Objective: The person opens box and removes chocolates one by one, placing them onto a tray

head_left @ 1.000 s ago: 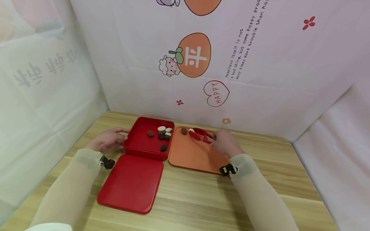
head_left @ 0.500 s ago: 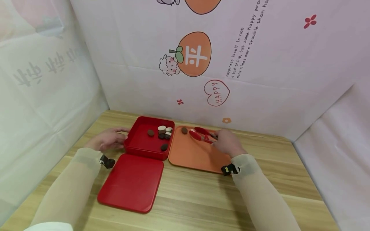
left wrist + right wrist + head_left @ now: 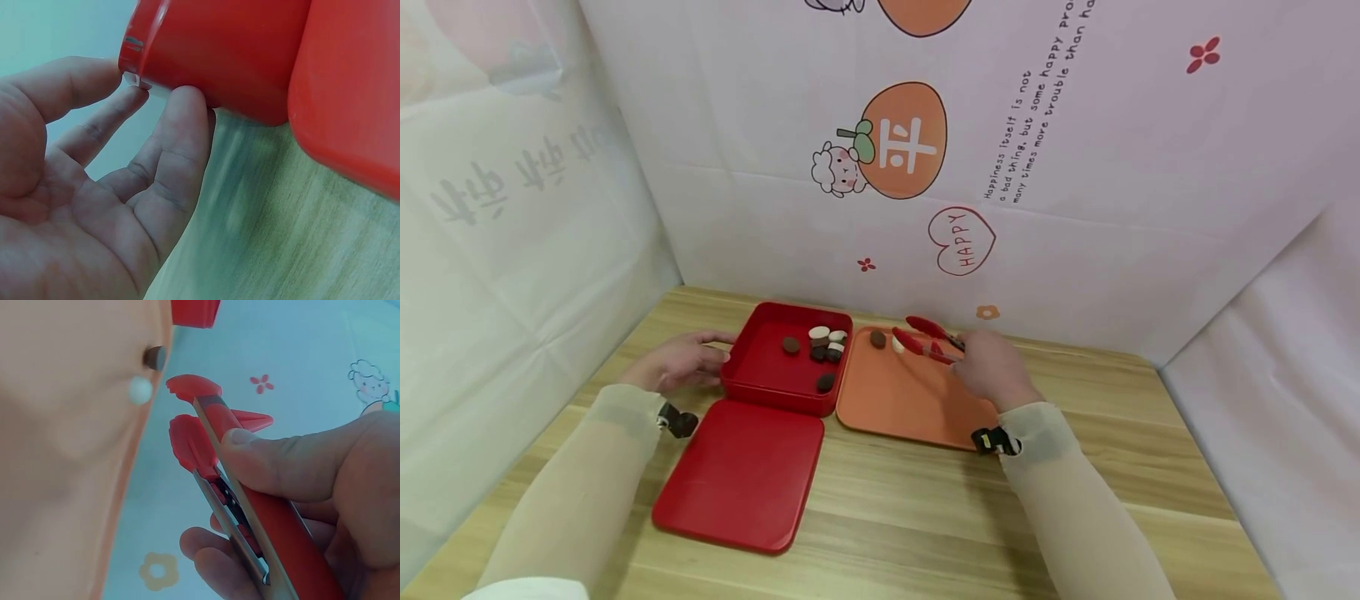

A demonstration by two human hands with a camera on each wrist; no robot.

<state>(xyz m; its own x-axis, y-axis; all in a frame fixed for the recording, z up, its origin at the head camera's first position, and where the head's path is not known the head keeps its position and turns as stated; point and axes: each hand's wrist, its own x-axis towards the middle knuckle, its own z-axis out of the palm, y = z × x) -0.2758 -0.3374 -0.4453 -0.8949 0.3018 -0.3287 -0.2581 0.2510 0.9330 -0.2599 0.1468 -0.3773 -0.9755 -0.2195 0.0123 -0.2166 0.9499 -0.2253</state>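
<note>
A white printed sheet [image 3: 1097,275] hangs behind the red box [image 3: 775,398], and the wood-grain desk [image 3: 910,517] spreads out beneath that box. Just to the right of the red box lies my orange tray [image 3: 887,400], carrying two small pieces towards its back corner nearest the box. The red box itself sits upright with its inside in view and several small pieces on its floor. The flat red lid [image 3: 741,475] lies on the desk directly in front of the box. My left hand [image 3: 688,362] is at the box's left side, fingers spread and a little bent, tips touching the outer wall. My right hand [image 3: 996,367], well over to the right of the box, holds the red-tipped tongs [image 3: 275,525], thumb along one arm and fingers curled at the other; the tips stand apart. Inside the box, a cluster of white, brown and dark pieces [image 3: 819,332] gathers by the right wall, a round brown piece [image 3: 791,345] lies nearer the middle, and a dark piece [image 3: 825,382] sits by the front right corner. On the tray, the brown oval piece [image 3: 877,339] lies nearer the box than the white piece [image 3: 898,345].
</note>
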